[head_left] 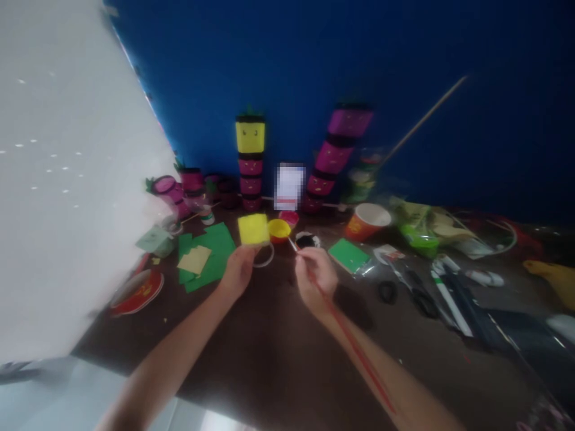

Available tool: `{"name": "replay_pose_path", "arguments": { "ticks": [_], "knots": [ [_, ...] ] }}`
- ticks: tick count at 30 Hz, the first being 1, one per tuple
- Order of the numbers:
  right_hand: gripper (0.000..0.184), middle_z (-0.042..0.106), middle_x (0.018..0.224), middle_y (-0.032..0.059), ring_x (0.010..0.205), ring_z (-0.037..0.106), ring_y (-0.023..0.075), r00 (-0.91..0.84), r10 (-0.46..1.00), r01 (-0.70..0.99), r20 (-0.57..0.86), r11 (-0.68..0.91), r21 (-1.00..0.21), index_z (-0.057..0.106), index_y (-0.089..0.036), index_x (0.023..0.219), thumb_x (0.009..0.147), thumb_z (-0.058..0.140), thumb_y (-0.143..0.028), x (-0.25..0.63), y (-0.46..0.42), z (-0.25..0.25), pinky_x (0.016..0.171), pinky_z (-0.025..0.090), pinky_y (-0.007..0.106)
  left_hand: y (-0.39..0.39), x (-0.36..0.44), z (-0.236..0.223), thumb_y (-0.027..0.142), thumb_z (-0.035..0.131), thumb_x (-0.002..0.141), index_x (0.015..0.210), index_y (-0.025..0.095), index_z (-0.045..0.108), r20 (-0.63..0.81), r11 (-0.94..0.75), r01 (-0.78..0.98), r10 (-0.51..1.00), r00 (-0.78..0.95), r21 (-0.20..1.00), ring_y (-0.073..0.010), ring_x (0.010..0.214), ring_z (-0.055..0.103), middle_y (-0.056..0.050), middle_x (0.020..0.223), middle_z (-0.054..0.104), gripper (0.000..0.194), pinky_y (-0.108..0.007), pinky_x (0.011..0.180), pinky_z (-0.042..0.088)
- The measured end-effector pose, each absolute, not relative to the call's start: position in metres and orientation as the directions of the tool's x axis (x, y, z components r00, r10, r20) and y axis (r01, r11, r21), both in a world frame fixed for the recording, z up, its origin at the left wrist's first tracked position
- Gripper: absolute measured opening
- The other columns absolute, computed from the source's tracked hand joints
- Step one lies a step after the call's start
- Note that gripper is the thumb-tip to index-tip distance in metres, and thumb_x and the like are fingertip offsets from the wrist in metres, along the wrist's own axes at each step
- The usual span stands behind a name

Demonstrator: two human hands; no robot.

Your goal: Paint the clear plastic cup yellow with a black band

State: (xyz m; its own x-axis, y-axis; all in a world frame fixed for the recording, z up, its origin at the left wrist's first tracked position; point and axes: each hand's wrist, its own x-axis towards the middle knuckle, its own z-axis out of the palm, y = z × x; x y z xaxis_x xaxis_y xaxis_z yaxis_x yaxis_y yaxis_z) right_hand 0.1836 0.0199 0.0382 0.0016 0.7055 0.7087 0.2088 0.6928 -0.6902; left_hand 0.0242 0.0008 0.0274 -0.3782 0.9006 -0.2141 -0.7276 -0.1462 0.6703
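Observation:
My left hand point(240, 269) pinches the white rim of a yellow-painted paper cup point(254, 230), which is tipped so that its yellow side shows. In my right hand point(317, 276) is a paintbrush point(354, 347), its long red handle lying back along my forearm. The brush tip is at the near right edge of a small pot of yellow paint point(280, 230); blur hides whether they touch. Behind that pot stands a pink paint pot point(288, 218). A small pot of black paint point(308, 240) sits just beyond my right fingers.
Stacked painted cups with faces stand at the back, one yellow-topped stack point(250, 158) and one leaning purple stack point(335, 157). Green paper point(220, 245) lies left. An orange-red paper cup point(367, 221), green sheets point(349, 255), scissors point(424, 301) and markers point(451, 305) occupy the right.

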Motion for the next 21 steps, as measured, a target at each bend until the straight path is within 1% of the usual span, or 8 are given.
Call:
{"name": "replay_pose_path", "arguments": {
  "ticks": [2, 4, 5, 7, 9, 15, 18, 21],
  "knots": [
    [0.01, 0.059, 0.086, 0.0046, 0.079, 0.059, 0.0161, 0.02, 0.734, 0.196, 0.679, 0.663, -0.723, 0.06, -0.019, 0.089, 0.081, 0.054, -0.015, 0.183, 0.022, 0.034, 0.068, 0.052, 0.03, 0.001, 0.019, 0.03, 0.022, 0.073, 0.069, 0.071, 0.015, 0.063, -0.314, -0.097, -0.799, 0.886, -0.341, 0.593, -0.009, 0.077, 0.064, -0.001, 0.077, 0.066, 0.013, -0.015, 0.073, 0.052],
    [0.01, 0.059, 0.088, 0.005, 0.08, 0.058, 0.0161, 0.031, 0.747, 0.188, 0.664, 0.648, -0.738, 0.059, -0.019, 0.09, 0.082, 0.054, -0.016, 0.183, 0.022, 0.032, 0.068, 0.052, 0.03, 0.0, 0.013, 0.031, 0.025, 0.068, 0.075, 0.071, 0.015, 0.061, -0.439, -0.022, -0.861, 0.853, -0.281, 0.508, -0.007, 0.069, 0.062, -0.001, 0.072, 0.064, 0.014, -0.01, 0.058, 0.051],
    [0.01, 0.058, 0.089, 0.0051, 0.081, 0.058, 0.0159, 0.033, 0.751, 0.183, 0.66, 0.644, -0.742, 0.059, -0.019, 0.09, 0.082, 0.053, -0.016, 0.183, 0.022, 0.031, 0.068, 0.052, 0.029, -0.001, 0.01, 0.032, 0.028, 0.067, 0.076, 0.072, 0.014, 0.061, -0.479, -0.007, -0.887, 0.839, -0.257, 0.462, -0.0061, 0.065, 0.061, -0.001, 0.07, 0.063, 0.016, -0.008, 0.054, 0.05],
    [0.009, 0.058, 0.09, 0.0052, 0.081, 0.058, 0.0153, 0.029, 0.759, 0.169, 0.651, 0.638, -0.751, 0.058, -0.019, 0.09, 0.083, 0.053, -0.016, 0.182, 0.021, 0.03, 0.068, 0.052, 0.028, -0.002, 0.006, 0.033, 0.034, 0.067, 0.076, 0.076, 0.014, 0.061, -0.523, 0.026, -0.925, 0.831, -0.191, 0.379, -0.0046, 0.059, 0.059, -0.001, 0.068, 0.061, 0.021, -0.006, 0.05, 0.049],
    [0.009, 0.057, 0.09, 0.0052, 0.08, 0.058, 0.0149, 0.023, 0.769, 0.157, 0.639, 0.629, -0.762, 0.058, -0.019, 0.09, 0.083, 0.053, -0.017, 0.182, 0.02, 0.03, 0.066, 0.052, 0.027, -0.004, 0.004, 0.033, 0.04, 0.069, 0.073, 0.082, 0.015, 0.062, -0.517, 0.053, -0.94, 0.845, -0.137, 0.336, -0.0036, 0.055, 0.057, 0.0, 0.067, 0.059, 0.028, -0.006, 0.047, 0.048],
    [0.007, 0.058, 0.089, 0.0044, 0.079, 0.058, 0.0147, -0.003, 0.77, 0.175, 0.639, 0.629, -0.757, 0.057, -0.019, 0.088, 0.083, 0.053, -0.018, 0.182, 0.018, 0.032, 0.066, 0.052, 0.027, -0.011, 0.0, 0.032, 0.049, 0.077, 0.058, 0.093, 0.022, 0.06, -0.466, 0.12, -0.93, 0.883, -0.06, 0.347, -0.0052, 0.048, 0.053, 0.002, 0.063, 0.056, 0.048, -0.011, 0.042, 0.047],
    [0.006, 0.058, 0.088, 0.0039, 0.08, 0.058, 0.0147, -0.01, 0.76, 0.195, 0.65, 0.639, -0.744, 0.057, -0.019, 0.088, 0.083, 0.053, -0.017, 0.182, 0.018, 0.033, 0.068, 0.051, 0.027, -0.013, -0.001, 0.032, 0.049, 0.079, 0.055, 0.09, 0.023, 0.058, -0.449, 0.123, -0.923, 0.892, -0.059, 0.365, -0.0055, 0.046, 0.051, 0.003, 0.061, 0.054, 0.048, -0.012, 0.041, 0.046],
    [0.006, 0.059, 0.089, 0.0045, 0.081, 0.059, 0.0151, -0.002, 0.762, 0.189, 0.648, 0.637, -0.748, 0.057, -0.019, 0.088, 0.084, 0.052, -0.019, 0.182, 0.019, 0.032, 0.068, 0.052, 0.027, -0.01, 0.001, 0.032, 0.045, 0.079, 0.057, 0.085, 0.023, 0.059, -0.46, 0.117, -0.898, 0.882, -0.102, 0.424, -0.005, 0.046, 0.051, 0.003, 0.06, 0.055, 0.041, -0.01, 0.04, 0.045]
  ]
}}
